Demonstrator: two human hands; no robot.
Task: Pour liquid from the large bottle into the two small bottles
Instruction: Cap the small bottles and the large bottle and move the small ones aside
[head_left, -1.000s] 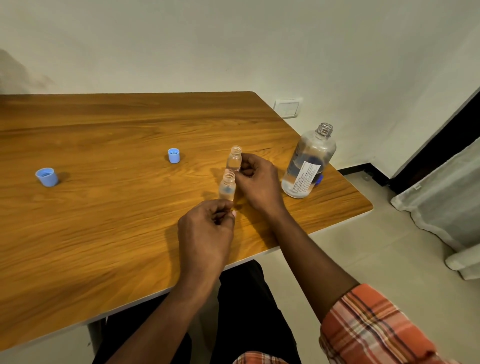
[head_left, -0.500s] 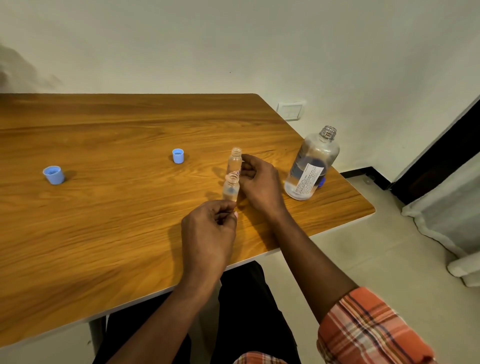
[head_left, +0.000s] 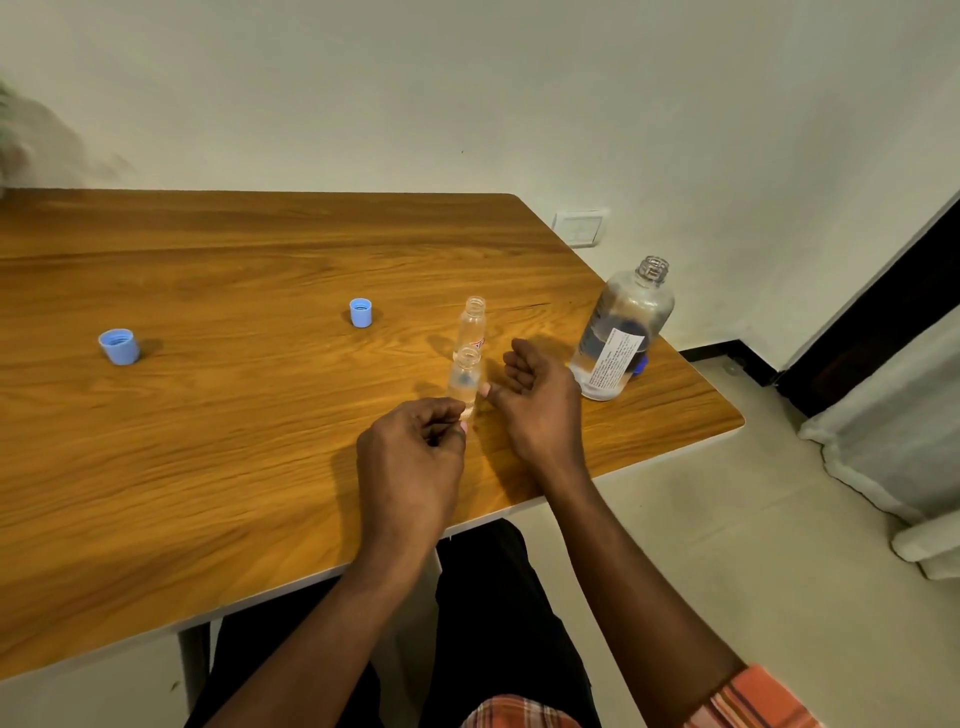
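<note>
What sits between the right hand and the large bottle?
Nothing visible. The right hand is open just left of the large bottle, bare table between. The far small bottle and the near small bottle, pinched by the left hand, stand further left.

Table (head_left: 208, 457): wood-grain, smooth, satin. Large bottle (head_left: 631, 312): clear, glossy; paper label (head_left: 613, 358). Near small bottle (head_left: 464, 379), far small bottle (head_left: 474, 325): clear, glossy. Larger cap (head_left: 119, 346), smaller cap (head_left: 361, 312): blue matt plastic.

A wall switch (head_left: 580, 227) sits beyond the wooden table (head_left: 208, 467).
</note>
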